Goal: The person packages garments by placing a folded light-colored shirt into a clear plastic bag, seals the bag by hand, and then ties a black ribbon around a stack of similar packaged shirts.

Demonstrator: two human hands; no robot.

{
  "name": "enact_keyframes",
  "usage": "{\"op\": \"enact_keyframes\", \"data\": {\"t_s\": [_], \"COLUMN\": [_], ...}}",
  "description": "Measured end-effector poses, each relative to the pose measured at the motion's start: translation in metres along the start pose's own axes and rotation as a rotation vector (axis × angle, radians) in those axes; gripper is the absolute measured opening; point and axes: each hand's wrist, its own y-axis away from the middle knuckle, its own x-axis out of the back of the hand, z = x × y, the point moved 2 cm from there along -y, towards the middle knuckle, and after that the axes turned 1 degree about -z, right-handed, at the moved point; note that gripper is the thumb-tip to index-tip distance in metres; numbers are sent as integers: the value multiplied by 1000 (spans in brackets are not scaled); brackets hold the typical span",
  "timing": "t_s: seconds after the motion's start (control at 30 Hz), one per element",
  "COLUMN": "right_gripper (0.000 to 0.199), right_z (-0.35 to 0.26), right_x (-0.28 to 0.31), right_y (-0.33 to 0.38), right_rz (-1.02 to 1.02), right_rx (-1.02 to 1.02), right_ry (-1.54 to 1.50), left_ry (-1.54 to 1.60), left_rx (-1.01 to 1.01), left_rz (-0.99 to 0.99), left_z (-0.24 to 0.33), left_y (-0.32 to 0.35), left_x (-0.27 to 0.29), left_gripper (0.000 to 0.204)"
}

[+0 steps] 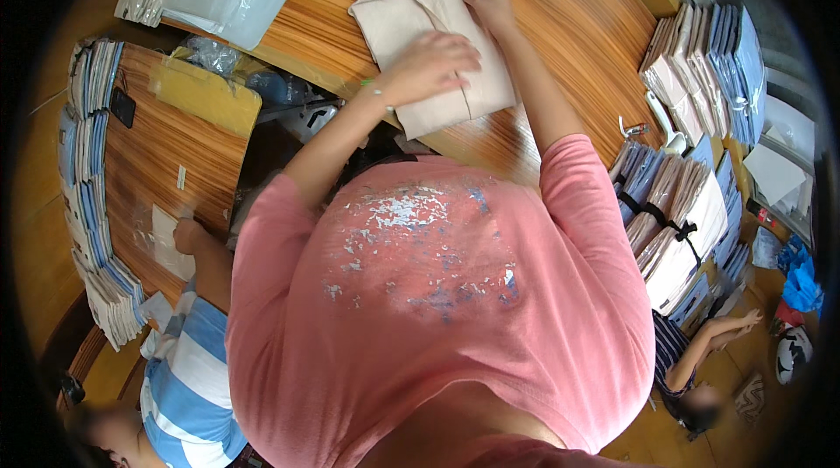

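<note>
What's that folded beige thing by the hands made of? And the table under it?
The folded beige piece looks like soft, matte fabric, maybe cotton: it shows gentle creases. The table looks like smooth wood or wood-look laminate: it has brown grain stripes and a shiny patch.

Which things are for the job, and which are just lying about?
Likely for the job: folded beige cloth, left hand over it, right hand at its corner; wooden table.

Likely just lying about: dark phone; blue plastic bag.
</note>
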Motion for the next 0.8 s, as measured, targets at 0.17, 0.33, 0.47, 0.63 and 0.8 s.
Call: {"op": "enact_keyframes", "data": {"t_s": [0.17,0.33,0.47,0.63,0.8], "right_gripper": [42,40,39,40,40], "right_z": [-12,-10,-9,-7,-9], "right_x": [-11,-10,-8,-8,-10], "right_y": [19,24,26,24,25], "right_rz": [164,217,216,299,232], "right_rx": [237,367,401,453,349], "right_ry": [316,246,231,202,176], "left_ry": [-64,-307,-319,-251,-94], "left_rx": [78,-72,-109,-258,-202], "left_rz": [-511,-425,-410,-330,-378], "left_z": [35,57,61,49,30], "left_y": [-8,6,13,47,77], "left_x": [-27,-60,-58,-30,-11], "left_gripper": [25,17,6,7,7]}}
